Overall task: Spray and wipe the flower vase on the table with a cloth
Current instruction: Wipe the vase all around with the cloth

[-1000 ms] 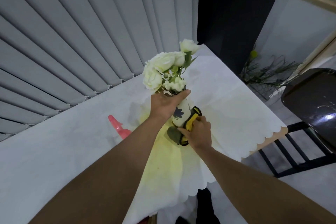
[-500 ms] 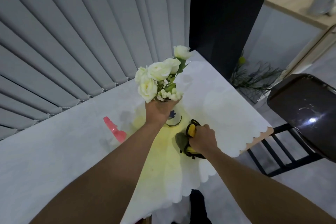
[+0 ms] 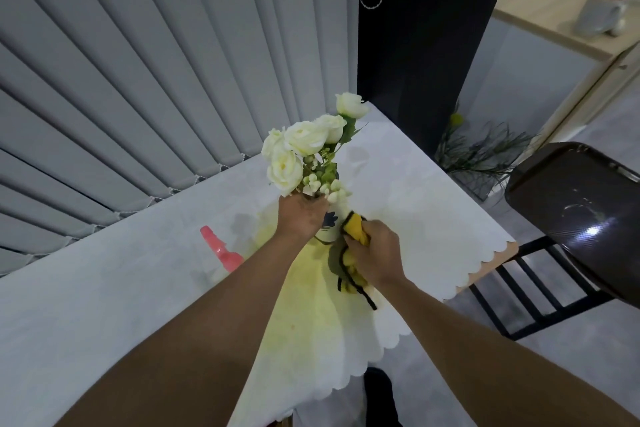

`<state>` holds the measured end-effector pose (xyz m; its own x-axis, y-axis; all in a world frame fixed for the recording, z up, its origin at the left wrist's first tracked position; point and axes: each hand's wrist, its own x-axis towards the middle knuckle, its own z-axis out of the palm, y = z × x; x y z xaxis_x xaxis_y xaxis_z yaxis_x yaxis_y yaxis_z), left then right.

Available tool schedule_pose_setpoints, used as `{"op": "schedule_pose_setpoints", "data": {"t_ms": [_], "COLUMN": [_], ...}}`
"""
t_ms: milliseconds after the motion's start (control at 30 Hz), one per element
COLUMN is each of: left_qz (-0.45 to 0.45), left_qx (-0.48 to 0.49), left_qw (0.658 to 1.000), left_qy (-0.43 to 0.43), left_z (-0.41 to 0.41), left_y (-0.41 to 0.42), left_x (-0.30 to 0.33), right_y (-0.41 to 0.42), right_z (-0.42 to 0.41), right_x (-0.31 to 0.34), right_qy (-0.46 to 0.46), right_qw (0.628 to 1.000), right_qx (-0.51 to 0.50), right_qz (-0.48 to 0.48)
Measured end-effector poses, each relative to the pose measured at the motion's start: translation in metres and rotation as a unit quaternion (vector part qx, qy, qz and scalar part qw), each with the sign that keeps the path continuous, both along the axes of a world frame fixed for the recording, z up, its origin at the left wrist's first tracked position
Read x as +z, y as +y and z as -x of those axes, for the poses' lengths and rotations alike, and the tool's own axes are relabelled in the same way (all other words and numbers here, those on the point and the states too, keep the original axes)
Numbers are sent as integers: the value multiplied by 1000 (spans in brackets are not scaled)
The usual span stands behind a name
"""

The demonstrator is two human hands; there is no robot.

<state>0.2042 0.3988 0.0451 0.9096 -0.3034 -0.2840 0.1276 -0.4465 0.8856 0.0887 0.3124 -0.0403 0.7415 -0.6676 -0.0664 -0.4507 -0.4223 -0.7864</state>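
Observation:
A small white vase [image 3: 329, 227] with a dark flower print stands on the table [image 3: 433, 218] and carries white roses [image 3: 304, 149]. My left hand [image 3: 301, 218] is wrapped around the vase's neck just under the blooms and hides most of the vase. My right hand [image 3: 375, 253] grips a bunched yellow cloth [image 3: 355, 236] with black edging, pressed against the vase's right side. A pink-topped spray bottle [image 3: 221, 250] lies on the table left of my left forearm, partly hidden by it.
A white scalloped tablecloth covers the table, with a yellowish patch [image 3: 311, 305] under my arms. Grey vertical blinds [image 3: 138, 80] stand behind. A dark chair [image 3: 571, 218] sits off the table's right corner, and a green plant [image 3: 481, 152] is on the floor beyond.
My right hand has brought the cloth from the table beside the vase back up against the vase's side. The left hand keeps its hold on the vase.

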Motion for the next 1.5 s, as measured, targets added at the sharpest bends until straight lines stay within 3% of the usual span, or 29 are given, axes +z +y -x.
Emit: {"op": "schedule_pose_setpoints", "data": {"t_ms": [133, 233, 300, 467, 600, 700, 800, 933, 1167, 1333, 1500], "left_qz": [-43, 4, 25, 69, 9, 41, -21, -65, -15, 30, 31], "left_qx": [3, 32, 39, 6, -57, -47, -61, -3, 126, 121, 120], "left_qw": [999, 999, 998, 997, 992, 994, 996, 996, 988, 990, 992], "left_qy": [-20, -39, -48, -35, -109, -91, -56, -58, -89, -69, -17], "left_z": [-6, -8, -7, -7, -6, -8, -4, -9, -23, -23, -4], "left_y": [-7, -12, -13, -15, -9, -11, -8, 6, 34, 34, 24], "left_x": [-1, 3, 4, -4, -12, -4, -4, -17, -11, -5, 3], "right_y": [12, 17, 17, 12, 6, 0, -5, -2, 2, 13, 12], "right_z": [-36, -41, -37, -14, -17, -15, -7, 1, 8, 11, 9], "right_x": [25, 15, -3, -48, -41, -34, -29, -26, -28, -31, -34], "right_qy": [-182, -201, -165, 60, 95, 172, 232, 238, 221, 221, 238], "right_qw": [982, 979, 986, 997, 994, 980, 963, 961, 968, 969, 962], "right_qx": [-35, -16, -8, 27, 54, 96, 127, 128, 115, 106, 115], "right_qz": [-25, -10, 24, 38, 27, 43, 58, 51, 32, 20, 71]}}
